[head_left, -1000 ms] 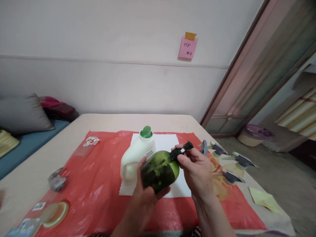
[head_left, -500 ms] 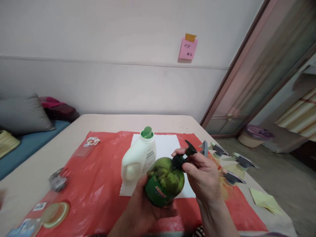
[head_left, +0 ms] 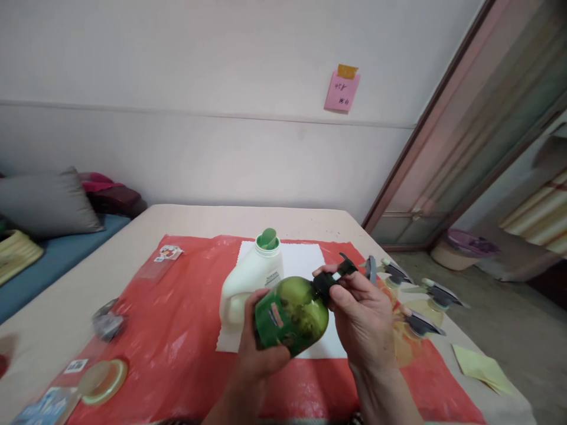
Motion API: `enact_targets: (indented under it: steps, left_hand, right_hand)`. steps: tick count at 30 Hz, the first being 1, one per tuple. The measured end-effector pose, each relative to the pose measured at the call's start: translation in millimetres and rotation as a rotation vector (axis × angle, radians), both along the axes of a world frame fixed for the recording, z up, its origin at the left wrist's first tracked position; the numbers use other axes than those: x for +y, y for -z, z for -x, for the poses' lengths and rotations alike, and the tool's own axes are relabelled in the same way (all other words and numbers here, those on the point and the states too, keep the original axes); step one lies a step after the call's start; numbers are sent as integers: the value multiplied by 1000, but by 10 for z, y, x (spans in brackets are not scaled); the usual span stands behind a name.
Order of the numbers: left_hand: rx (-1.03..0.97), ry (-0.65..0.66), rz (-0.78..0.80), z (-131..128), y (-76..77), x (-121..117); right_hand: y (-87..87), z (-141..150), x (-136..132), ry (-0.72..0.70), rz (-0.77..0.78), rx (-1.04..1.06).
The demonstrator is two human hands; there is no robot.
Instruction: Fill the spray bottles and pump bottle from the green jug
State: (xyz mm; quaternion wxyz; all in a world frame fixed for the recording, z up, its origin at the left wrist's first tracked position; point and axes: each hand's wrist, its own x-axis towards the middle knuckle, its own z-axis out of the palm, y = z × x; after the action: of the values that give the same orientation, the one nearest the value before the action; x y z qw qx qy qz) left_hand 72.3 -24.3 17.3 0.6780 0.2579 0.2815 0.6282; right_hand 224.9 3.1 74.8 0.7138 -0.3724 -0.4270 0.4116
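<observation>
Bottle, change: we see the green bottle (head_left: 292,316) leaning over to the left, its pump end pointing up to the right; half a second ago it stood nearer upright, with its label lower down.
Grip, change: both our hands have stayed on it, the left around the body and the right at the top.
Jug, change: the white jug (head_left: 248,283) still stands behind, the green scoop (head_left: 268,238) still in its mouth.
Bottle, make: we see through glossy, rounded green walls, darker in patches, with a green label around the lower part.
Pump, make: the pump (head_left: 325,284) is black, with a collar, a pale stem and a hooked spout.
Sheets: we have a wrinkled, shiny red plastic sheet (head_left: 177,324) on the table (head_left: 248,218), and a flat white sheet (head_left: 305,254) with a scalloped edge on top.
Left hand: our left hand (head_left: 257,360) is curled around the bottle's lower end, thumb across the front; the bottle lies to its right, held above the sheets.
Right hand: our right hand (head_left: 365,324) pinches the pump between thumb and fingers, the bottle's body to its left.
</observation>
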Motion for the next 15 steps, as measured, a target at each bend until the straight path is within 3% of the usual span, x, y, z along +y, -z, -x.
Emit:
enact_targets:
  steps: [4, 7, 10, 15]
  left_hand:
    - [-250, 557, 296, 130, 78, 47]
    - [-360, 778, 423, 167, 85, 71]
    - [-415, 681, 397, 169, 35, 47]
    - [-319, 262, 167, 107, -99, -22]
  right_hand:
    - [-27, -51, -38, -59, -34, -36]
    - [-20, -34, -53, -97, -46, -28]
    - [14, 25, -43, -61, -23, -3]
    - [78, 125, 3, 72, 50, -14]
